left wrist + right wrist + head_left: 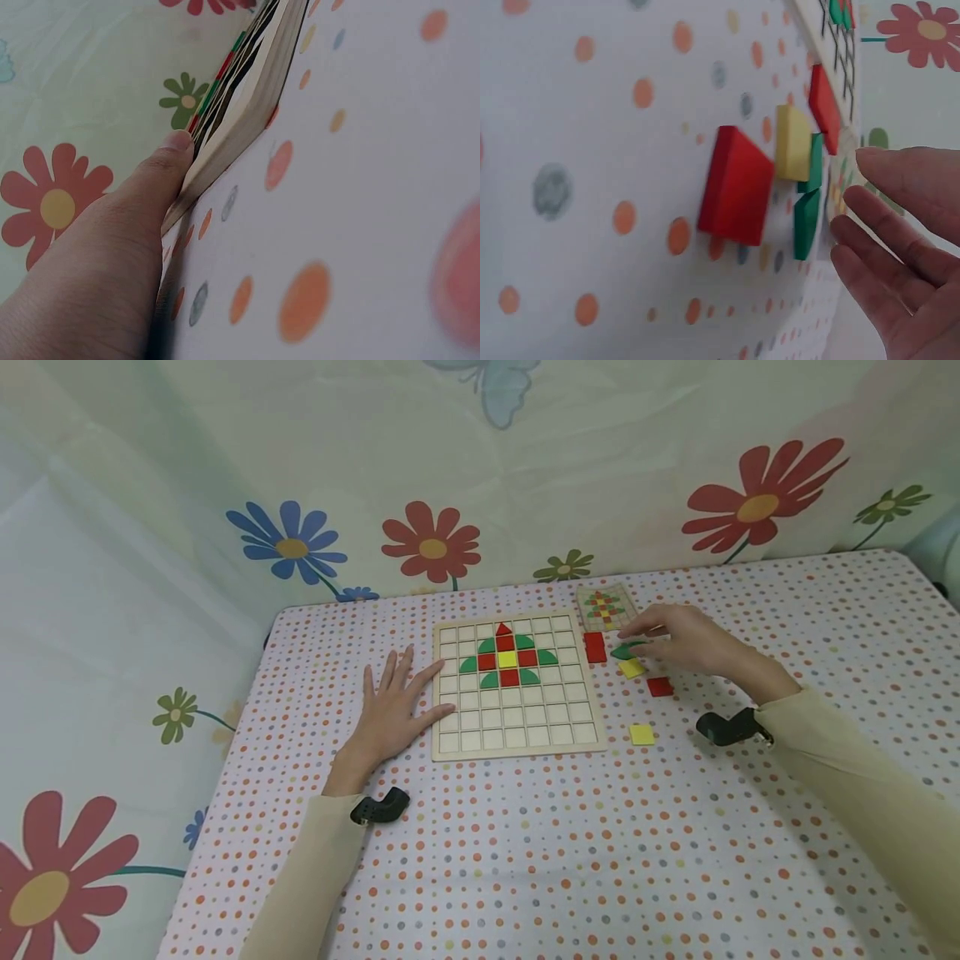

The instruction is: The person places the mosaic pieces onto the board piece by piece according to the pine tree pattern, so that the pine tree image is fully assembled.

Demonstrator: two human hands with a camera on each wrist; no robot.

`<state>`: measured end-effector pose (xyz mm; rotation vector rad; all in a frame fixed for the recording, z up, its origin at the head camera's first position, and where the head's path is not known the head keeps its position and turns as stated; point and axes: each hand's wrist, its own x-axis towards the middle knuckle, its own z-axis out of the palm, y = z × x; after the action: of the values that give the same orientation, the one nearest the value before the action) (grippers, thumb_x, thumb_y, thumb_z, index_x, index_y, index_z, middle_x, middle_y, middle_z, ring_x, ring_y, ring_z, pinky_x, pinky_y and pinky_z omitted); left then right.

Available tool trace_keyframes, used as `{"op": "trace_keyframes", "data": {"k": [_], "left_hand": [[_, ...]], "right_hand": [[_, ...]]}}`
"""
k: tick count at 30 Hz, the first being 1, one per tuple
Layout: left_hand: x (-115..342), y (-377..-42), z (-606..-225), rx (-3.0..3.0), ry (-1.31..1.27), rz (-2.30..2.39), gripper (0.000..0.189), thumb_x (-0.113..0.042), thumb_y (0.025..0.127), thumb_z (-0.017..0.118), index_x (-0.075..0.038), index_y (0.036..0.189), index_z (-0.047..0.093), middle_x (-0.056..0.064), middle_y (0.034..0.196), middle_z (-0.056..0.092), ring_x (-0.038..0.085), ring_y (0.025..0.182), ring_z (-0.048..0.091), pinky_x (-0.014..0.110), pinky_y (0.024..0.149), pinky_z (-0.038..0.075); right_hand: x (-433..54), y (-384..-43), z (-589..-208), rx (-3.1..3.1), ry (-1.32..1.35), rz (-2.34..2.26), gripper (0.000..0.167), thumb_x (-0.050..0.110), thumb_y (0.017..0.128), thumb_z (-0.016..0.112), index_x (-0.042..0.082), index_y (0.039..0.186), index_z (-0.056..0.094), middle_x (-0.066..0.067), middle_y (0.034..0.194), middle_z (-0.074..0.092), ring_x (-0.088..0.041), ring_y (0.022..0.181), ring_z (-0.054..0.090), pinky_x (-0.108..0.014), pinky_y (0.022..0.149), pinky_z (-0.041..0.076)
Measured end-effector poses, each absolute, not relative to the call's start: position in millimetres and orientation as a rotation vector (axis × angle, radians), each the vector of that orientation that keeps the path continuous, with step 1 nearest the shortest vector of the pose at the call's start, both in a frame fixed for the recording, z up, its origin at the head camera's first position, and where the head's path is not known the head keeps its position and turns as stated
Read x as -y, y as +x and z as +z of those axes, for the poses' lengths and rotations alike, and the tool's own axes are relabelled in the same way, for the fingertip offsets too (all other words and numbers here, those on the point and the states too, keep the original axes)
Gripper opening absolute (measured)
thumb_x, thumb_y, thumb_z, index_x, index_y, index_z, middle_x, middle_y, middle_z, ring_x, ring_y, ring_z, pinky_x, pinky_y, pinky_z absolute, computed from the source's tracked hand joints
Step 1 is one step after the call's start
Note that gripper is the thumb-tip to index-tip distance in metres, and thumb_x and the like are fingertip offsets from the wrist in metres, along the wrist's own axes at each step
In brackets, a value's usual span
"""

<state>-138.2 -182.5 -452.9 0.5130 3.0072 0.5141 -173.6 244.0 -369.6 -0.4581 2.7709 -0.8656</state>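
My left hand (390,714) lies at the left side of a wooden grid board (517,718), fingers spread. Its thumb (177,142) touches the board's rim. Red, green and yellow tiles form a tree-like shape in the upper middle of the grid. To the right of the board, my right hand (686,643) hovers over green pieces (624,651), fingers loosely bent and holding nothing. In the right wrist view two green pieces (805,225) show beside the fingertips, near a yellow tile (793,142) and a red tile (742,191).
A card (606,607) printed with the same tree-like pattern lies behind the right hand. A red piece (595,647) sits by the board's right edge, and a single yellow tile (642,734) lies nearer me. The dotted tablecloth (480,860) meets a flowered backdrop (615,468).
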Motion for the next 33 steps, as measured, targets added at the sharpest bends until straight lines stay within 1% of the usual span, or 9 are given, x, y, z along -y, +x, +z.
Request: {"op": "trace_keyframes", "data": {"k": [4, 11, 18, 23, 29, 33], "left_hand": [[183.2, -138.8, -452.9, -3.014, 0.512, 0.512, 0.08, -0.064, 0.098, 0.059, -0.032, 0.166, 0.033, 0.013, 0.176, 0.005, 0.036, 0.161, -0.006, 0.066, 0.122, -0.014], [182.9, -139.6, -454.6, -3.005, 0.506, 0.504, 0.08, -0.065, 0.098, 0.058, -0.032, 0.166, 0.032, 0.012, 0.176, 0.004, 0.035, 0.161, -0.007, 0.065, 0.122, -0.014], [181.5, -138.9, -455.7, -3.008, 0.527, 0.511, 0.079, -0.064, 0.098, 0.058, -0.033, 0.166, 0.032, 0.012, 0.176, 0.005, 0.035, 0.161, -0.006, 0.066, 0.122, -0.013], [182.1, -139.1, -455.5, -3.021, 0.535, 0.512, 0.079, -0.064, 0.097, 0.058, -0.031, 0.165, 0.034, 0.013, 0.176, 0.006, 0.036, 0.161, -0.005, 0.067, 0.122, -0.012], [183.1, -140.1, -456.0, -3.014, 0.529, 0.504, 0.08, -0.065, 0.098, 0.057, -0.032, 0.166, 0.033, 0.013, 0.176, 0.005, 0.036, 0.161, -0.006, 0.067, 0.122, -0.012], [184.0, -140.1, -456.3, -3.013, 0.526, 0.497, 0.08, -0.067, 0.098, 0.055, -0.032, 0.166, 0.031, 0.012, 0.176, 0.004, 0.035, 0.161, -0.007, 0.066, 0.122, -0.013]], "right_hand": [[-242.4, -177.7, -376.4, -2.755, -0.445, -0.866, 0.03, -0.001, 0.096, 0.071, -0.008, 0.125, 0.069, -0.029, 0.129, 0.062, -0.048, 0.123, 0.056, -0.064, 0.104, 0.047], [-236.4, -185.5, -381.0, -2.786, -0.478, -0.705, 0.027, 0.003, 0.093, 0.078, -0.007, 0.118, 0.073, -0.026, 0.123, 0.064, -0.041, 0.113, 0.058, -0.057, 0.094, 0.051], [-234.8, -188.3, -380.3, -2.817, -0.511, -0.577, 0.022, -0.003, 0.089, 0.08, -0.006, 0.11, 0.076, -0.025, 0.117, 0.068, -0.041, 0.109, 0.064, -0.057, 0.093, 0.054], [-231.1, -189.5, -379.9, -2.83, -0.535, -0.541, 0.021, -0.005, 0.087, 0.081, -0.008, 0.106, 0.076, -0.024, 0.111, 0.069, -0.037, 0.101, 0.067, -0.054, 0.091, 0.056], [-227.1, -191.3, -379.2, -2.843, -0.57, -0.475, 0.016, -0.007, 0.086, 0.082, -0.009, 0.1, 0.076, -0.023, 0.104, 0.068, -0.03, 0.09, 0.066, -0.048, 0.081, 0.059], [-225.6, -193.0, -379.3, -2.837, -0.59, -0.496, 0.017, -0.009, 0.085, 0.082, -0.01, 0.1, 0.075, -0.021, 0.099, 0.071, -0.026, 0.083, 0.066, -0.044, 0.076, 0.06]]}}
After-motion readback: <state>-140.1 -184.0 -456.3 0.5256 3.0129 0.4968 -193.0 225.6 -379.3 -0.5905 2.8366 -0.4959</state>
